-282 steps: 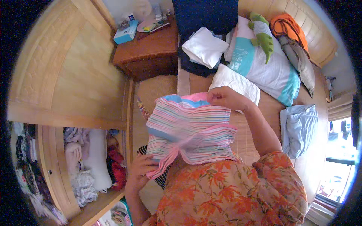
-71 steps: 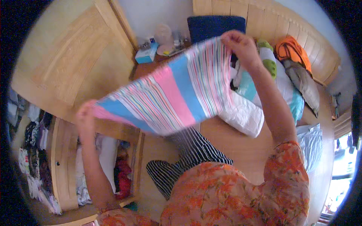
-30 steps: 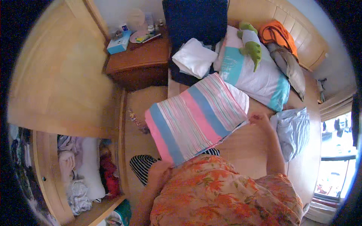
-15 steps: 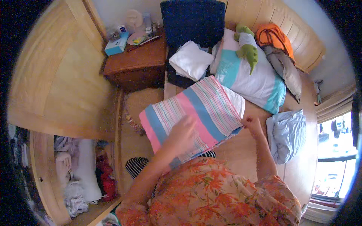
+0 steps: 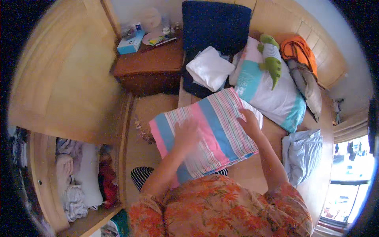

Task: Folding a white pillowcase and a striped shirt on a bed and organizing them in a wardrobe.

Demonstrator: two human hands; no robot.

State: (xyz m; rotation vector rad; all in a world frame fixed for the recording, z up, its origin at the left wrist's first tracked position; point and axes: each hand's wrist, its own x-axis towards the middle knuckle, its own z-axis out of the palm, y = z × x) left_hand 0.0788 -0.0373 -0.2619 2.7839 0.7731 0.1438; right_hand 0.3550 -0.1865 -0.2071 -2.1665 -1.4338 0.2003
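A folded striped cloth in pink, blue and white lies in front of me, at the edge of the wooden bed surface. My left hand rests palm-down on its middle, somewhat blurred, with the fingers stretched out. Over the cloth's right part is my right hand, its fingers apart and touching the fabric, holding nothing. A white fabric edge shows from under the cloth's far right side.
Beyond the cloth lie folded white clothes, a white and turquoise pillow and a green plush crocodile. Folded light-blue clothing is at the right. A brown cabinet stands far left, an open wardrobe drawer near left.
My right hand has let go of the cloth's right corner and moved up onto its top. My left hand has flattened on the cloth. The view has shifted slightly.
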